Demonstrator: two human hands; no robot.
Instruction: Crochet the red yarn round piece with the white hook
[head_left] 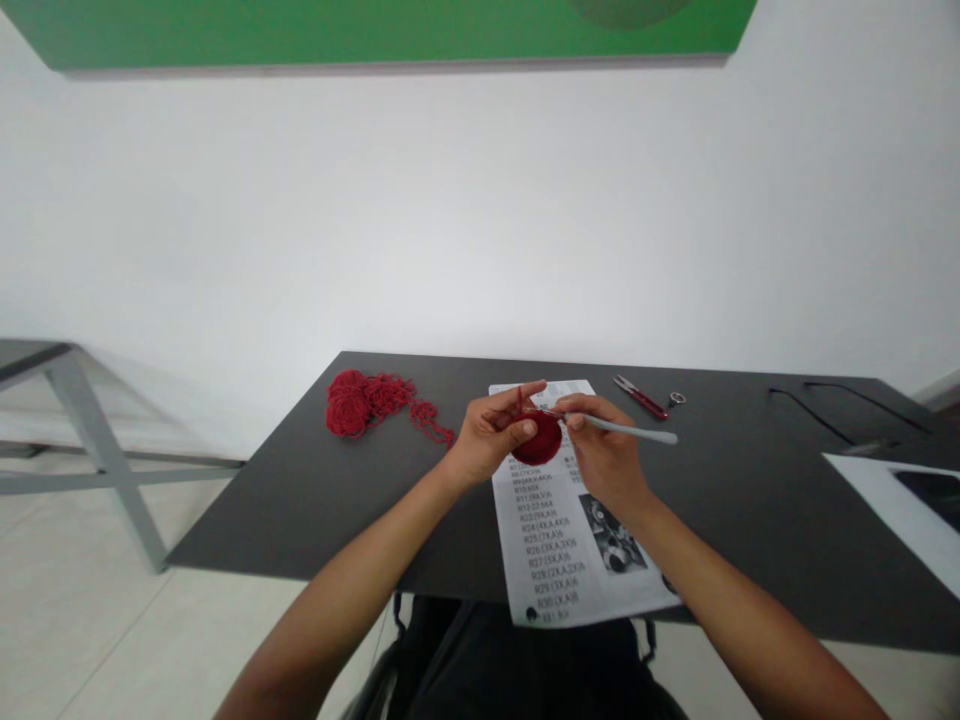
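Between my hands is a round piece of dark red crochet work (537,441), held above a printed pattern sheet (555,590). My left hand (491,430) pinches its left edge between thumb and fingers, with the index finger stretched out and red yarn looped over it. A crochet hook (637,432) with a grey handle lies in the grip of my right hand (604,450), its tip at the upper edge of the crochet work. The hook's very end is too small to make out. A ball of red yarn (348,404) rests at the left, with loose strands trailing toward my left hand.
Red-handled thread snips (641,398) with a small ring (677,399) lie behind my right hand. Eyeglasses (847,440) and a white sheet (892,505) bearing a dark phone-like object (934,492) are at the right of the dark table (300,510). A white wall (480,220) stands behind.
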